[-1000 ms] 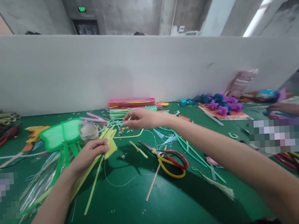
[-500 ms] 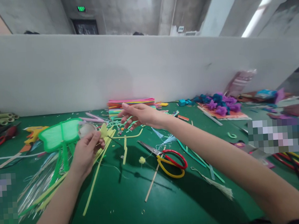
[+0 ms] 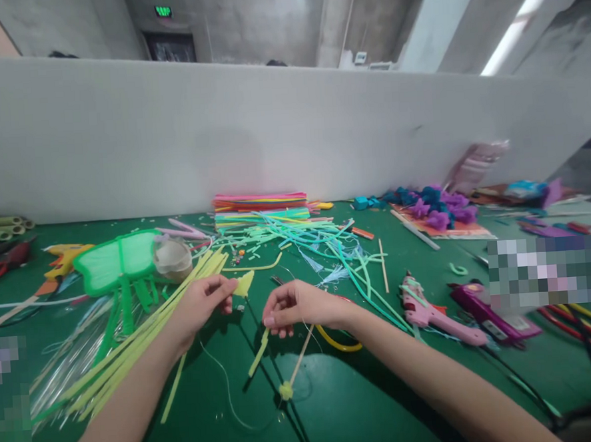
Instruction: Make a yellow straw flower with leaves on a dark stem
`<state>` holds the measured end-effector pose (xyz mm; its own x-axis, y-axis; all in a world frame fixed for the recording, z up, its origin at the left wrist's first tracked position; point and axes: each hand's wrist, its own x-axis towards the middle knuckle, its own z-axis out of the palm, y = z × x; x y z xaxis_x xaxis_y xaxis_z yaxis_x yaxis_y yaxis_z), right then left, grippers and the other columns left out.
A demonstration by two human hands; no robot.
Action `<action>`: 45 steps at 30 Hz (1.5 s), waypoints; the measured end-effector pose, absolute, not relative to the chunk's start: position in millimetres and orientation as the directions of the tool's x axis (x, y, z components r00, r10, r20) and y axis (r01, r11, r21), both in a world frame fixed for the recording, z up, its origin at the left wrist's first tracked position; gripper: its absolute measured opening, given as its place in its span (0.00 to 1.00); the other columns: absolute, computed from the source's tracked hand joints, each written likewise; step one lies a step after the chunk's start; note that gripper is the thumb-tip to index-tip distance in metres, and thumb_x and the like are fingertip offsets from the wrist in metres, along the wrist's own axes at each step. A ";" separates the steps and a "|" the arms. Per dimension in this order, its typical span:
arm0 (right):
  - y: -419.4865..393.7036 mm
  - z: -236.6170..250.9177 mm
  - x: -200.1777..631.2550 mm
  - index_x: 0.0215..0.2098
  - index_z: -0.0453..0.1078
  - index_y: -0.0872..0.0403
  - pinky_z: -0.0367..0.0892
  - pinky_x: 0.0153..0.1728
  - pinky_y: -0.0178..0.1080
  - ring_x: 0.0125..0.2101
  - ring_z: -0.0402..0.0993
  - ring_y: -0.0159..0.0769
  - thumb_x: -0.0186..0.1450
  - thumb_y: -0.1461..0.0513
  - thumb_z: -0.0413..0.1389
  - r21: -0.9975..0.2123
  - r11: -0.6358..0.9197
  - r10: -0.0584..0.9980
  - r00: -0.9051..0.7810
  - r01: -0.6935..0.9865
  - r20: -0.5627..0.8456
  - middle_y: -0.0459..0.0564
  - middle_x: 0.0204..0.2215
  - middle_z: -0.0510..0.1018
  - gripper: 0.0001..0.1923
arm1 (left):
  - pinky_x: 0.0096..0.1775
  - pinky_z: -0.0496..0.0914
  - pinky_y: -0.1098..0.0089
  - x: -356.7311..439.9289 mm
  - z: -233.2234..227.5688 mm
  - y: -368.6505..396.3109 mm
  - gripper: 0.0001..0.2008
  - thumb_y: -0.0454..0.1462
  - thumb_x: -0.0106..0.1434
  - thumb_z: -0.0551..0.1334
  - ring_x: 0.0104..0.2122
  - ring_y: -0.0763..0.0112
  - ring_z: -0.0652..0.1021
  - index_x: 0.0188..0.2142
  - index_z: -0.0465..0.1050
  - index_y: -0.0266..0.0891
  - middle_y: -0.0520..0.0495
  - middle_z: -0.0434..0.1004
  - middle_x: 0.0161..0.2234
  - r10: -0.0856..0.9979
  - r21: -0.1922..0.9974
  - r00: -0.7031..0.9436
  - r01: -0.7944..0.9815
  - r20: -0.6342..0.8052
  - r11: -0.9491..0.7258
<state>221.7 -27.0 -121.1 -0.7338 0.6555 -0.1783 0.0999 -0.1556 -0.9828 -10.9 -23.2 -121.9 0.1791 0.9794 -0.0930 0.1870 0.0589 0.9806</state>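
My left hand (image 3: 205,303) pinches a small yellow leaf-shaped piece (image 3: 244,284) by its edge. My right hand (image 3: 295,308) has its fingers closed on the upper end of a short yellow pipe cleaner (image 3: 258,358). A thin clear thread loops about the right hand. Nearer to me is a small yellow fuzzy ball (image 3: 286,390), by the end of a wooden stick (image 3: 302,354). Scissors lie partly hidden under my right hand, a yellow handle (image 3: 337,340) showing. Long yellow pipe cleaners (image 3: 147,337) lie beneath my left forearm.
A green winged shape (image 3: 105,262) and a yellow glue gun (image 3: 65,260) lie left. Bundled coloured pipe cleaners (image 3: 260,202) are at the back, teal strips before them. A pink glue gun (image 3: 439,315) lies right, purple and blue flowers (image 3: 439,205) behind. A white partition (image 3: 120,138) closes the back.
My right hand has come down and back towards me from the far strips and has taken the short yellow pipe cleaner off the table. My left hand has moved right with the yellow piece.
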 end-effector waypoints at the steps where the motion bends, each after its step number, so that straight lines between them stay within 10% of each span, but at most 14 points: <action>1: -27.2 -123.4 223.0 0.33 0.74 0.58 0.69 0.28 0.30 0.25 0.74 0.27 0.53 0.56 0.67 -0.982 -0.162 0.635 -0.751 0.102 -0.182 0.45 0.25 0.78 0.16 | 0.27 0.64 0.75 -9.1 -122.5 -24.2 0.16 0.48 0.56 0.66 0.21 0.76 0.70 0.26 0.70 0.37 0.54 0.70 0.21 0.974 0.978 0.191 0.190 -0.122 0.085; 16: -34.4 -129.3 235.6 0.31 0.73 0.59 0.73 0.32 0.31 0.27 0.78 0.29 0.51 0.59 0.69 -0.966 -0.253 0.578 -0.792 0.054 -0.196 0.46 0.25 0.80 0.14 | 0.31 0.68 0.70 2.2 -122.3 -31.5 0.16 0.46 0.56 0.66 0.29 0.67 0.77 0.38 0.78 0.38 0.46 0.80 0.32 0.950 0.980 0.282 0.182 -0.133 0.083; 31: -30.3 -120.8 254.8 0.54 0.69 0.57 0.69 0.48 0.38 0.44 0.78 0.39 0.51 0.59 0.69 -0.863 -0.390 -0.037 -0.942 0.322 -0.334 0.55 0.43 0.79 0.33 | 0.34 0.68 0.71 3.6 -124.0 -34.4 0.14 0.45 0.55 0.68 0.30 0.70 0.75 0.35 0.78 0.38 0.47 0.79 0.30 0.936 0.973 0.316 0.211 -0.156 0.091; 38: -10.2 -111.2 285.7 0.50 0.72 0.55 0.71 0.38 0.39 0.36 0.75 0.35 0.62 0.56 0.59 -0.930 0.129 0.618 -0.761 0.344 -0.196 0.53 0.42 0.77 0.19 | 0.33 0.67 0.72 -2.4 -123.4 -29.6 0.12 0.45 0.56 0.67 0.26 0.72 0.72 0.30 0.76 0.37 0.49 0.76 0.25 0.938 0.977 0.315 0.196 -0.145 0.085; 45: -35.0 -97.7 276.0 0.43 0.76 0.47 0.58 0.51 0.48 0.49 0.61 0.46 0.54 0.57 0.66 -0.533 0.609 0.613 -0.775 0.587 -0.154 0.52 0.45 0.68 0.18 | 0.28 0.66 0.75 -13.8 -119.8 -24.8 0.13 0.44 0.51 0.71 0.24 0.74 0.72 0.30 0.76 0.38 0.53 0.72 0.21 0.976 0.991 0.199 -0.077 -0.092 0.109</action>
<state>276.0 -35.0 -97.7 -0.7750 0.6130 -0.1538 0.5873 0.6088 -0.5334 -13.8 -24.8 -119.8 0.1988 0.9757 -0.0917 -0.0766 0.1088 0.9911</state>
